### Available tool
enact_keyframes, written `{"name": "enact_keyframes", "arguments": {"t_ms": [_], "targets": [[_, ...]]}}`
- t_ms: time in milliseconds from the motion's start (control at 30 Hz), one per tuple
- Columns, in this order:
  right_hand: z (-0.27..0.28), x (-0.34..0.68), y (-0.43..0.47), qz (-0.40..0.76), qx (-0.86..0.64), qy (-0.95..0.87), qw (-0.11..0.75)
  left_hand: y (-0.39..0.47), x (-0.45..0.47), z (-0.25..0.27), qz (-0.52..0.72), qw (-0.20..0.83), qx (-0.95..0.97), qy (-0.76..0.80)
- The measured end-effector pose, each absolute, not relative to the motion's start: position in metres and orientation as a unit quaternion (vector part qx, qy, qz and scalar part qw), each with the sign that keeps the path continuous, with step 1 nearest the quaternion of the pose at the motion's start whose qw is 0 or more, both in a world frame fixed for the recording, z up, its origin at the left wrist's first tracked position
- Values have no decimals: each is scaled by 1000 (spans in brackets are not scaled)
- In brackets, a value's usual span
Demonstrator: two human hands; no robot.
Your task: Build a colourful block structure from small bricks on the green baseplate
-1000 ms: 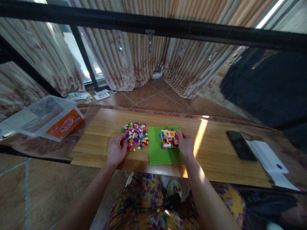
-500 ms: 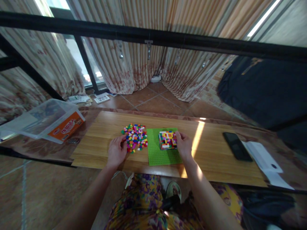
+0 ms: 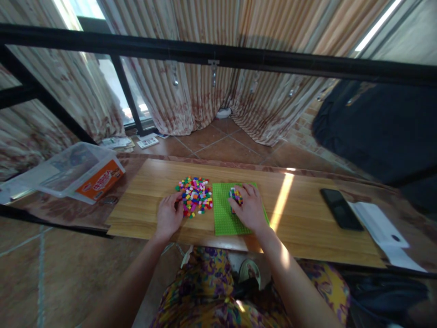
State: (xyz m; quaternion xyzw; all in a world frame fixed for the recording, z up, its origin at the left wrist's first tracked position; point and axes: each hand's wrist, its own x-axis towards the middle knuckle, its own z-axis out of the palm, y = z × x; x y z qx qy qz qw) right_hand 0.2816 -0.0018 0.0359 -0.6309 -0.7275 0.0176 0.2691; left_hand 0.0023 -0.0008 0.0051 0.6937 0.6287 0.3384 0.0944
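Note:
A pile of small multicoloured building bricks (image 3: 196,195) lies on the wooden board. At its left edge is my left hand (image 3: 170,213), its fingers bent and closed by the nearest bricks; what they hold, if anything, is hidden. On a green studded baseplate (image 3: 227,223) sits a low block built of coloured bricks (image 3: 235,195). My right hand (image 3: 249,206) lies over this block, thumb on the near left side and fingers across the top and far side. Most of the block is covered by the hand.
A clear plastic box (image 3: 73,175) with an orange label stands at the left. Farther right are a black phone (image 3: 341,209) and a white box-like item (image 3: 380,225). A black metal bar (image 3: 191,53) crosses above, before striped curtains (image 3: 201,95).
My right hand has shifted left from the block's right side to on top of it, covering most of it. The left hand stays by the pile. The view has shifted slightly.

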Motion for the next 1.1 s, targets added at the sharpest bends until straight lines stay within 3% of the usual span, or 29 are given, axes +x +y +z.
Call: {"name": "enact_keyframes", "arguments": {"t_ms": [367, 533, 667, 867, 1100], "targets": [[40, 287, -18, -64, -672, -684, 276, -2, 4, 6, 344, 106, 684, 634], [44, 229, -33, 68, -546, -781, 296, -3, 5, 7, 340, 103, 682, 639], [36, 192, -35, 114, -525, -808, 242, -3, 5, 6, 344, 101, 683, 637], [25, 179, -29, 75, -549, -821, 138, -4, 5, 6, 351, 106, 681, 634], [27, 179, -28, 78, -548, -826, 111, -3, 5, 7, 345, 109, 682, 636]]}}
